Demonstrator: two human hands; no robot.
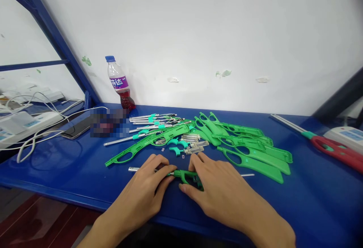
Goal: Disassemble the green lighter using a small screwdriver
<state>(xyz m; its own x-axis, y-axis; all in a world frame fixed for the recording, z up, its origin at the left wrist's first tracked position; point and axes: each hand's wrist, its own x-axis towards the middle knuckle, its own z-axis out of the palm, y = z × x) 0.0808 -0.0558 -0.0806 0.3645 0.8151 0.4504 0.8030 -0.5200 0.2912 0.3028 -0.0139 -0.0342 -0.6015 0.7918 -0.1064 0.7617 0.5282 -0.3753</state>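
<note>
Close to the table's front edge lies a green lighter casing (185, 175), its trigger loop facing up between my hands. My left hand (149, 180) pinches a metal lighter tube (133, 169) where it meets the casing's narrow end. My right hand (211, 181) is closed over the casing's handle part and covers most of it. Just beyond are teal triggers (176, 150), clear fuel tanks (195, 148) and a tiny pale piece (183, 156). Green casing halves (255, 162) are heaped to the right, and metal tubes with wires (144, 120) to the left.
A bottle of dark red drink (120, 85) stands by the wall at the back left. Left of it are a phone (78, 125), white cables (35, 138) and a power strip (31, 125). A red long lighter (334, 147) lies at the right, beside a white box (346, 136).
</note>
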